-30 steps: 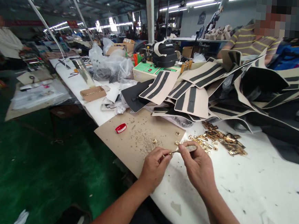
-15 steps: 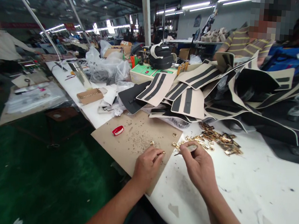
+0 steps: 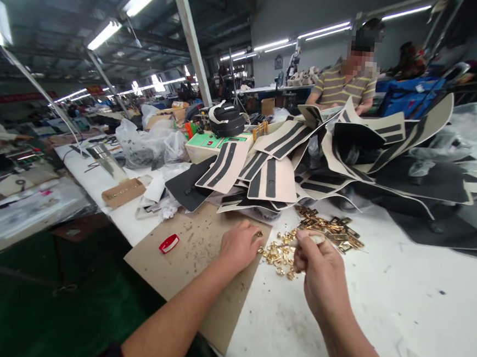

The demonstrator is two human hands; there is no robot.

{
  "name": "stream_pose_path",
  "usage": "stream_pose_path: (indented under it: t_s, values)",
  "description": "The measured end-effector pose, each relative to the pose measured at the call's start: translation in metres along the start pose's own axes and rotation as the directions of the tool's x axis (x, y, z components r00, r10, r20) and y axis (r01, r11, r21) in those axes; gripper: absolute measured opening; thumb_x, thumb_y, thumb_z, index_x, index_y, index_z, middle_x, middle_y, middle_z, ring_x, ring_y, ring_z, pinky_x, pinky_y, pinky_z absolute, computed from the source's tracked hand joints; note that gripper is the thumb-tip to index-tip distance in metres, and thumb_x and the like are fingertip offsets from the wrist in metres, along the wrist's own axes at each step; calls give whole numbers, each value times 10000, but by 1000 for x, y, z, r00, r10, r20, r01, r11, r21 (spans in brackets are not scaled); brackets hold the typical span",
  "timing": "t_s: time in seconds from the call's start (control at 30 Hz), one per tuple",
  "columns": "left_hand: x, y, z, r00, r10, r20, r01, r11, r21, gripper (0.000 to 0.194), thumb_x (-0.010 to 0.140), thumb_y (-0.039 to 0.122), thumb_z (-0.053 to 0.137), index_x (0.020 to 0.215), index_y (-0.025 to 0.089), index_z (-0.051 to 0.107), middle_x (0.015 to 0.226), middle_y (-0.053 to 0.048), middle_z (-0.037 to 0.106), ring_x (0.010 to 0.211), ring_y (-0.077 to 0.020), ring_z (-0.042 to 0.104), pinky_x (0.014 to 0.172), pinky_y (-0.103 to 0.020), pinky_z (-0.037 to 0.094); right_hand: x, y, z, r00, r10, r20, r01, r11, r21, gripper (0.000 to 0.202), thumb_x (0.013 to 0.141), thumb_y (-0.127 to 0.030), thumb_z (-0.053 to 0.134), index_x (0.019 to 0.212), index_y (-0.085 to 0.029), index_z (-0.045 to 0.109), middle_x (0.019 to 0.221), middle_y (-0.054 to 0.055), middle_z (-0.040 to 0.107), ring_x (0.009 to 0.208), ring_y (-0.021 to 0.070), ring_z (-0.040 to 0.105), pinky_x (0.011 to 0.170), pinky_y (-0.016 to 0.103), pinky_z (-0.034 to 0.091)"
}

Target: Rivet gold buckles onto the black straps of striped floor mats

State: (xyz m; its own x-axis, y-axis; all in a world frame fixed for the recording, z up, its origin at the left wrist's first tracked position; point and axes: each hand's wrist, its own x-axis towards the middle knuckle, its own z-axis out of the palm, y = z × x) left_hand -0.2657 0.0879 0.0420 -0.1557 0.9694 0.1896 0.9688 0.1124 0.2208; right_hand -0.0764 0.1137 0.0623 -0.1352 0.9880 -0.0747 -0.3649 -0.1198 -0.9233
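Observation:
My left hand (image 3: 239,245) reaches over the right edge of the brown cardboard sheet (image 3: 153,257), its fingers curled. A small gold metal fitting (image 3: 260,233) shows at its fingertips. My right hand (image 3: 325,268) is closed around a small tool with a pale handle (image 3: 318,240); its tip is hidden now. Between the hands, small gold fittings (image 3: 279,254) lie loose on the white table. Just behind my right hand is a heap of flat gold and dark plates (image 3: 344,231). A red and white oval object (image 3: 169,244) rests on the cardboard among dark crumbs.
Beige panels with black strips (image 3: 273,180) are piled across the back. A green-topped machine (image 3: 201,149), plastic bags (image 3: 150,144) and an open cardboard box (image 3: 123,192) stand farther left. Across the pile is a person in a striped shirt (image 3: 324,85).
The view has turned right, so the scene sits farther left. My left hand has moved forward to the loose gold fittings. The tool's dark tip, visible before, is now hidden.

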Motion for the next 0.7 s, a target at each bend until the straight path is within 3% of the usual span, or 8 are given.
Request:
stream_pose_path:
  t_s: [0.1,0.23,0.5,0.7]
  values:
    - [20,2,14,999,20,39,-21,1000,13,162,969,295,607,1030,262,753,1060,-62,693,1007,-255,651,825,-335,481,2,-3,-3,1000,0,6,0,1000,16,315,847,-487,764,844,-219,597,545,-77,483,473,107,419,459,235,358]
    - [28,-3,19,996,-1,89,-2,999,32,220,995,267,529,1020,237,746,1042,-77,672,874,-232,657,747,-323,463,1,-5,-5,1000,13,17,-14,999,30,322,859,-493,757,820,-217,594,563,-75,480,481,96,421,457,225,348]
    - [16,-18,8,990,-14,138,14,1000,2,218,982,206,502,962,219,719,1042,-87,668,902,-248,643,796,-337,460,-3,-3,0,999,15,34,-16,999,34,321,831,-482,774,815,-211,603,562,-73,477,478,96,404,438,214,344]
    - [-2,-10,-6,998,-19,61,29,987,-160,190,978,240,538,962,212,725,1019,-74,705,922,-234,654,844,-337,486,-6,-3,2,999,14,50,-11,999,-44,335,836,-522,756,837,-213,627,550,-70,499,482,114,415,455,231,364]
